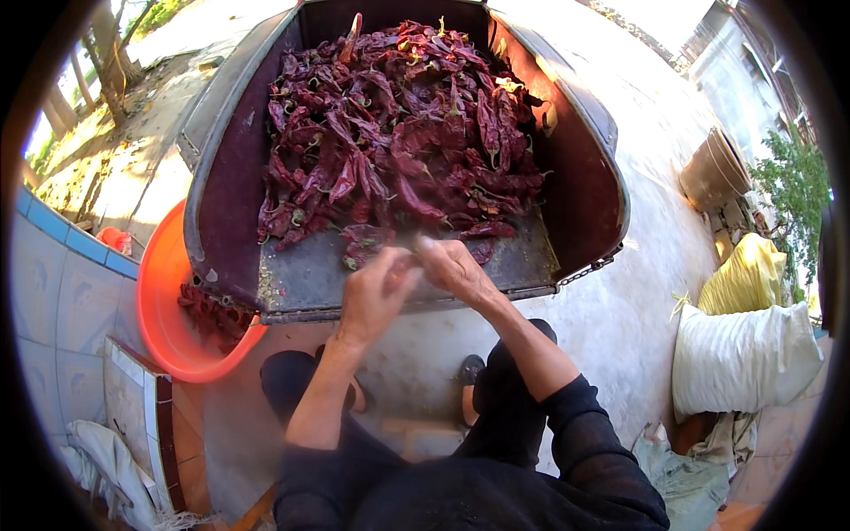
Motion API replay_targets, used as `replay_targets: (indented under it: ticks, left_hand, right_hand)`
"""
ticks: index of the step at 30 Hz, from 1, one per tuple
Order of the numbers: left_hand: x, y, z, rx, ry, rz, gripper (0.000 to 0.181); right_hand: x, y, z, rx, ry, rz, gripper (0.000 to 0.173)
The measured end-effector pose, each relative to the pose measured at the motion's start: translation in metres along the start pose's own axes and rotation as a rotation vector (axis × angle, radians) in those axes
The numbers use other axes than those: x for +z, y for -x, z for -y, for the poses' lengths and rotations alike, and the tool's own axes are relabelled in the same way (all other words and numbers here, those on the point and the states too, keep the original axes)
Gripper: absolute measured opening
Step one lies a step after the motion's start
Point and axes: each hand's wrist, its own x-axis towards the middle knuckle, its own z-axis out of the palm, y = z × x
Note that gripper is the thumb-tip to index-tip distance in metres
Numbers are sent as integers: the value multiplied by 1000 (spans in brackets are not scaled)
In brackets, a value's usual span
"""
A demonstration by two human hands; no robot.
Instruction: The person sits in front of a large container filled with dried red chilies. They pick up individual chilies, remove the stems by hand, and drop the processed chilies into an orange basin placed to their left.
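My left hand (378, 292) is curled at the open front of a metal cart bed (312, 279). Red shows between its blurred fingers, apparently a dried red chili pepper (397, 272). Right beside it, my right hand (455, 269) has thumb and fingers drawn together, close to the left fingertips. Whether anything sits in that pinch is hidden by blur. Beyond both hands rises a heap of wrinkled dried red chili peppers (398, 133), several with pale stems. One loose chili pepper (362, 242) lies on the bed floor just past my left hand.
An orange plastic tub (156, 332) with dark red chili peppers (216, 318) inside stands left of the cart. A chain (588, 271) hangs at the cart's right front corner. At right are a white sack (744, 358), a yellow sack (744, 272) and a brown bucket (714, 172).
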Motion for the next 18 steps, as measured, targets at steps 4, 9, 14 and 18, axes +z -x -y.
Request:
replay_targets:
  ticks: [4, 9, 14, 18]
  left_hand:
    - [2, 3, 9, 139, -104, -33, 17]
    - [5, 2, -1, 17, 151, -66, 15]
    - [6, 1, 2, 28, 247, -109, 15]
    - [5, 0, -7, -105, 554, -89, 15]
  right_hand:
    - [-1, 0, -6, -11, 82, -7, 53]
    - [9, 5, -11, 155, -535, 53, 50]
    - [23, 8, -16, 319, -998, 114, 49]
    - [25, 8, -27, 224, -1215, 291, 50]
